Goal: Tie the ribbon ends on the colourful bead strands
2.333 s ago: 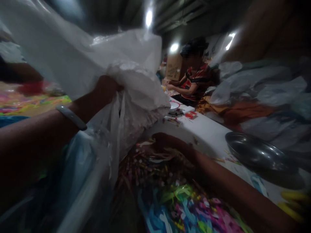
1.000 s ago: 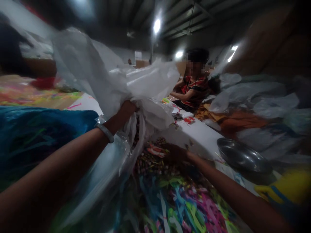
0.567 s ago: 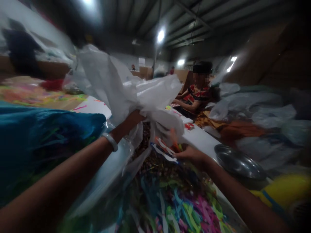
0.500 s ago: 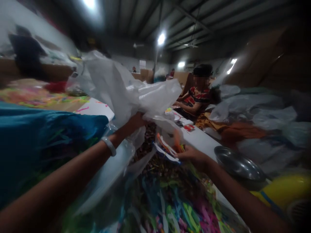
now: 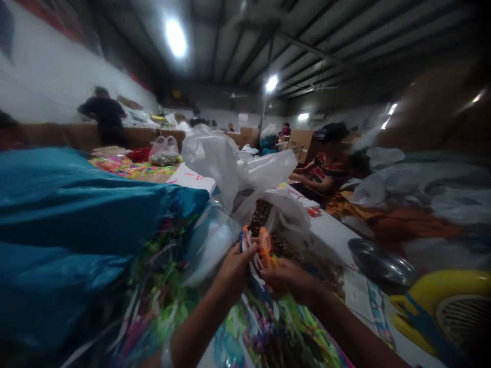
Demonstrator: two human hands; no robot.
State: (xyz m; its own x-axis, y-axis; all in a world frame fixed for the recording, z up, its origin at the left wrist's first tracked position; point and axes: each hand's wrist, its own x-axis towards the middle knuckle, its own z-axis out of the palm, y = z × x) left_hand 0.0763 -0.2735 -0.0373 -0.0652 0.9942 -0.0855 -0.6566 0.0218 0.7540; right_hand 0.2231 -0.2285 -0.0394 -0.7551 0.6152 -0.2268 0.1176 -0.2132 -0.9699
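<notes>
Both my hands meet low in the middle of the head view. My left hand [image 5: 235, 268] and my right hand [image 5: 287, 278] are closed around a small bunch of orange, white and blue plastic strips [image 5: 258, 248], which stick up between them. Just behind stands a white plastic bag [image 5: 245, 171], open at the top, with dark small pieces inside. Under my forearms lies a heap of bright coloured strips [image 5: 268, 332].
A large blue bag [image 5: 76, 225] fills the left. A metal bowl [image 5: 379, 266] and a yellow fan [image 5: 445, 306] sit on the white table [image 5: 333, 235] at right. A person in a striped shirt [image 5: 326, 171] sits beyond; another person [image 5: 102, 115] stands far left.
My left hand has let go of the white bag and dropped down to join my right hand on the strips. The camera has tilted up and the bag now stands by itself.
</notes>
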